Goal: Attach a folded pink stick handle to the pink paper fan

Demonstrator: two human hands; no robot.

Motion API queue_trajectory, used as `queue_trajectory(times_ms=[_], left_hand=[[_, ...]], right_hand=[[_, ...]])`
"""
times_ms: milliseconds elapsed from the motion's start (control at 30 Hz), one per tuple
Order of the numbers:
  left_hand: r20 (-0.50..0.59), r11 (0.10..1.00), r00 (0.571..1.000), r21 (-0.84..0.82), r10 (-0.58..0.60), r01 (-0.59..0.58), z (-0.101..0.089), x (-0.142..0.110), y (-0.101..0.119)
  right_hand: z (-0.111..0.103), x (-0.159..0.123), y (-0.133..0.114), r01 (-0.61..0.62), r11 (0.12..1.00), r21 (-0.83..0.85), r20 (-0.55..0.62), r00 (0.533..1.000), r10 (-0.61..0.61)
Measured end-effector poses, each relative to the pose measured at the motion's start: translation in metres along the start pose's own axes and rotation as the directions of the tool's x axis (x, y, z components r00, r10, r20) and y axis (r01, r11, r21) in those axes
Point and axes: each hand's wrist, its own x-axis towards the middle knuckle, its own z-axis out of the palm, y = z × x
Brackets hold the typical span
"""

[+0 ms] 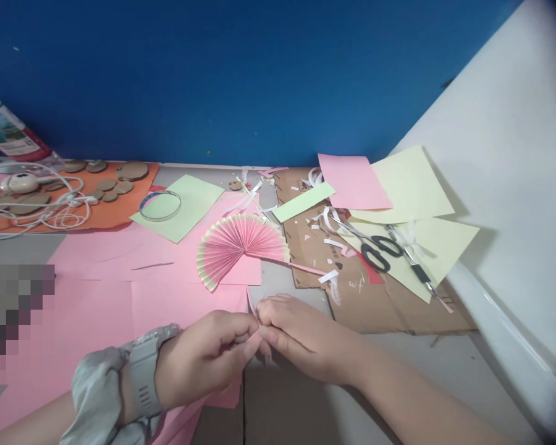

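Nearest to us, our left hand, with a grey watch on its wrist, is pinching a narrow pink paper strip between thumb and fingers, and our right hand is pinching it just beside — both grips are working close together. We are holding the strip by the right edge of the large pink sheets. Beyond our hands, a pleated pink fan with a pale green rim is lying spread open. To its right, cardboard is carrying pale yellow sheets, with black-handled scissors and a pen resting on top. Farther left, a clear ring is sitting on a green sheet — and white earphones are trailing their wires over an orange sheet.
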Motion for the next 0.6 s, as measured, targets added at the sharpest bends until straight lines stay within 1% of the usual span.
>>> queue_trajectory(times_ms=[100,300,400,467,600], left_hand=[[-0.004,1.0,1.0,-0.014,-0.006,0.006,0.0,0.001,0.002],[-0.011,1.0,1.0,-0.005,0.002,-0.002,-0.001,0.001,0.005],[-0.01,1.0,1.0,0.006,0.01,-0.01,0.0,0.0,0.005],[-0.033,0.999,0.999,0.044,0.005,-0.004,0.001,0.0,0.003],[-0.058,0.985,0.998,0.173,-0.006,0.016,0.004,0.0,-0.001]], right_hand=[[-0.001,-0.001,0.0,0.022,0.999,0.025,-0.014,1.0,-0.022],[0.002,0.0,0.001,-0.012,1.0,-0.028,-0.009,1.0,0.012],[0.005,0.0,0.002,0.011,1.0,-0.025,-0.031,0.999,-0.012],[0.007,0.0,0.004,0.019,0.999,-0.049,-0.072,0.997,-0.023],[0.012,0.001,0.006,-0.026,0.987,-0.157,-0.128,0.992,0.005]])
